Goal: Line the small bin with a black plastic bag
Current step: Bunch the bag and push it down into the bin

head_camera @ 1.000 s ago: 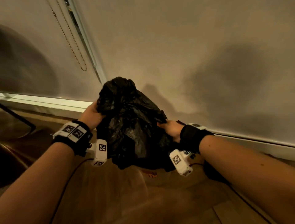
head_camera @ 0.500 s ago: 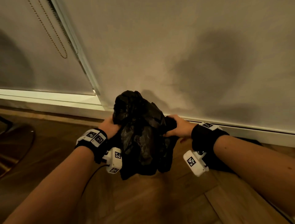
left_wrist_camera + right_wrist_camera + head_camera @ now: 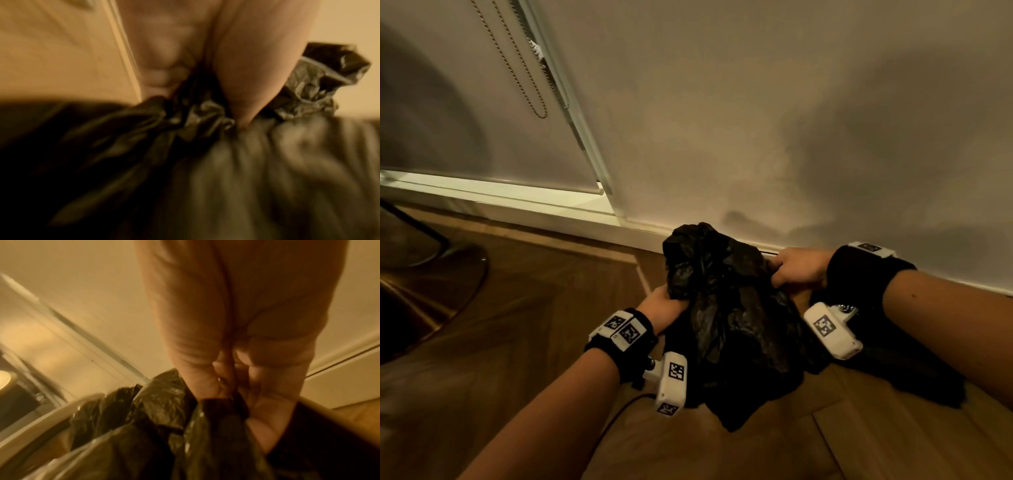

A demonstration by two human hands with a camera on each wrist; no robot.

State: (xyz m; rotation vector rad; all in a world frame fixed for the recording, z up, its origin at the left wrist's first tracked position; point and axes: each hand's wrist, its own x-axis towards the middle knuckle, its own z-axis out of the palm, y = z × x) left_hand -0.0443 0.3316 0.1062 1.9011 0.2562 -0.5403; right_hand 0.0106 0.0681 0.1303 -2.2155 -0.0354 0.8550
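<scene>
A crumpled black plastic bag (image 3: 726, 318) hangs between my two hands, low over the wooden floor near the wall. My left hand (image 3: 666, 303) grips its left edge, the fingers curled into the bunched plastic (image 3: 195, 116). On the other side my right hand (image 3: 796, 267) pinches the right edge, fingers folded round the black film (image 3: 216, 410). A pale curved rim (image 3: 51, 412), perhaps the small bin, shows under the bag in the right wrist view. The bag hides the bin in the head view.
A plain wall (image 3: 756, 120) with a white skirting board (image 3: 551, 219) runs close behind the bag. A blind with a bead chain (image 3: 530, 89) hangs at the left. A dark rounded furniture base (image 3: 424, 291) stands on the floor at the far left. More dark material (image 3: 911, 373) lies under my right forearm.
Both hands have carried the bag downward and toward the wall, and it now sits lower over the floor. Both grips stay the same.
</scene>
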